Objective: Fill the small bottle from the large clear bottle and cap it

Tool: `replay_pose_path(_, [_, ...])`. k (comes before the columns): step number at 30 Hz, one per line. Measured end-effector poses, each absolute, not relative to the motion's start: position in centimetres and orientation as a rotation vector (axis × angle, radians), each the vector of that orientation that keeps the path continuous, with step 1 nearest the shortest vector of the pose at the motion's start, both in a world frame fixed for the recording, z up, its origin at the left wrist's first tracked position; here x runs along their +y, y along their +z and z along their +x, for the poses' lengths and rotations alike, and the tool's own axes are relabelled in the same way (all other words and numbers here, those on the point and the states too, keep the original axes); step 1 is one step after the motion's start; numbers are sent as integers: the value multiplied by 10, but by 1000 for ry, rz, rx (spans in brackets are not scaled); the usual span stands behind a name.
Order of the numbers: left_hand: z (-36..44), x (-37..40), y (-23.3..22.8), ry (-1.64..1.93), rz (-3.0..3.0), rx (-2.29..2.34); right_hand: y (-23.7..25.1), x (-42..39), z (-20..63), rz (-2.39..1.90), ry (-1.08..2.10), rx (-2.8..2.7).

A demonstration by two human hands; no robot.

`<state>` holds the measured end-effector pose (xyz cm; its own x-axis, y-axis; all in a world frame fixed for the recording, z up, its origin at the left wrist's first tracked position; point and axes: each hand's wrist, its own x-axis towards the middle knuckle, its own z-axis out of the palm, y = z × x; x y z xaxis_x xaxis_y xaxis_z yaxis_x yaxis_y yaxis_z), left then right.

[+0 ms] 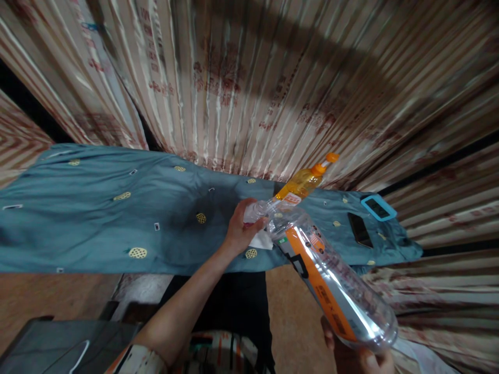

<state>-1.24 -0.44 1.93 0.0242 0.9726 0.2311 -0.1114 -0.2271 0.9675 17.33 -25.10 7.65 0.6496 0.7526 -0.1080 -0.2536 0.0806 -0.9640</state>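
Note:
A large clear plastic bottle with an orange and grey label lies tilted, base toward me, neck pointing away. My right hand grips its base at the bottom right. My left hand is closed around the bottle's neck and cap end, over a white tissue on the cloth. Just behind the neck stands a smaller bottle of yellow liquid with an orange flip cap, leaning to the right.
A teal cloth with small yellow patches covers a table. On its right end lie a black phone and a device in a blue case. Striped curtains hang behind. A dark case sits at lower left.

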Motion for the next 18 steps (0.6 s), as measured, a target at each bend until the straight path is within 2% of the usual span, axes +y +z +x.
replay_pose_path(18, [-9,-1,14,1398,1299,954,77,-252,169,-1311,722,-530])
